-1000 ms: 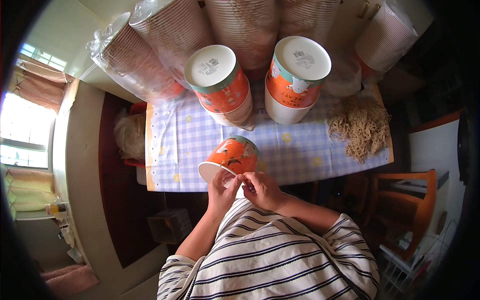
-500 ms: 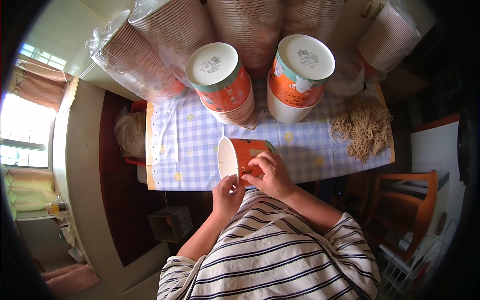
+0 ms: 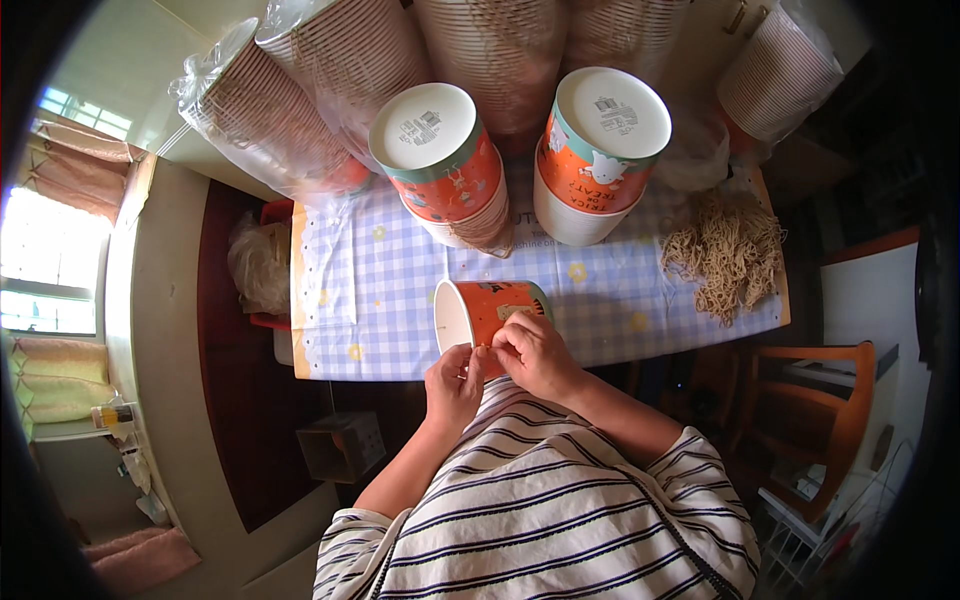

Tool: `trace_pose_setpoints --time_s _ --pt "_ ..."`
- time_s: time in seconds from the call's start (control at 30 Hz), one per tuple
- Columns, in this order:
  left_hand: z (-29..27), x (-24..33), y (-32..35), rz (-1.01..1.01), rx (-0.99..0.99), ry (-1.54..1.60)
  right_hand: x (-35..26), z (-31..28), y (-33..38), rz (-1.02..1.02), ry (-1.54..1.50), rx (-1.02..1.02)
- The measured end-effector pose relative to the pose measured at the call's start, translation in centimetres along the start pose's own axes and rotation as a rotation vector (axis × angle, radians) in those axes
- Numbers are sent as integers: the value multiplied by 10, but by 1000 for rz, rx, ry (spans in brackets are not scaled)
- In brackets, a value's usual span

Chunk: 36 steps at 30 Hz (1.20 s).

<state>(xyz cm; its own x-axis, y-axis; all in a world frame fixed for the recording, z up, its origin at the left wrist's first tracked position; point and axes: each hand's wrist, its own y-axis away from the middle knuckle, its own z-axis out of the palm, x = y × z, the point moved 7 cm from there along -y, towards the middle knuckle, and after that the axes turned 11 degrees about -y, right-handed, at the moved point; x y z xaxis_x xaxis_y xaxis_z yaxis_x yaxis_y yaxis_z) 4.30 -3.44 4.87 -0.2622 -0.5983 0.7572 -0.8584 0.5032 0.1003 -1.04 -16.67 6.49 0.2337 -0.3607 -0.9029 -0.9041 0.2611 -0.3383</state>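
An orange paper bucket (image 3: 500, 298) with a green band at its base lies on its side at the table's near edge, its white mouth facing left. My left hand (image 3: 455, 385) is closed at the bucket's rim, thumb and fingers pinching its near side. Beside it, my right hand (image 3: 540, 357) is closed in a pinch against the printed wall. Whatever lies between the right fingertips is too small to make out. Farther back stand two upside-down bucket stacks, a left stack (image 3: 455, 188) and a right stack (image 3: 604, 178). Thin tan cords (image 3: 485, 232) hang against the left stack.
A checked cloth (image 3: 390, 300) covers the table. On its right lies a tangled heap of tan cords (image 3: 725, 262). Tall plastic-wrapped bucket stacks (image 3: 490, 60) line the back. A wooden chair (image 3: 855, 420) stands at the right, and a cardboard box (image 3: 342, 447) sits below the left side.
My right fingers have curled in and come down closer to my left fingertips at the rim. The bucket has shifted slightly toward me.
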Motion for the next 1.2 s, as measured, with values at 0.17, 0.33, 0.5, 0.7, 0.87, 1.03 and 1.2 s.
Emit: trace_pose_setpoints --time_s 0.17,0.33,0.5,0.7,0.87,1.03,1.2 --pt "-4 4 -2 -22 44 -28 -2 0 -1 -16 17 -12" --pt "-10 3 -4 39 143 -121 -4 2 -2 -21 34 -25" --pt "-11 3 -5 50 155 -142 -3 6 -1 -59 66 -34" --pt "-12 0 -1 37 174 -101 -6 8 0 -63 68 -47" --pt "-12 -3 -5 32 174 -76 1 8 2 -45 69 -32" --pt "5 -33 -4 -112 -47 489 2 -7 6 9 107 48" --pt "5 -30 13 117 -218 290 31 -29 25 210 140 107"
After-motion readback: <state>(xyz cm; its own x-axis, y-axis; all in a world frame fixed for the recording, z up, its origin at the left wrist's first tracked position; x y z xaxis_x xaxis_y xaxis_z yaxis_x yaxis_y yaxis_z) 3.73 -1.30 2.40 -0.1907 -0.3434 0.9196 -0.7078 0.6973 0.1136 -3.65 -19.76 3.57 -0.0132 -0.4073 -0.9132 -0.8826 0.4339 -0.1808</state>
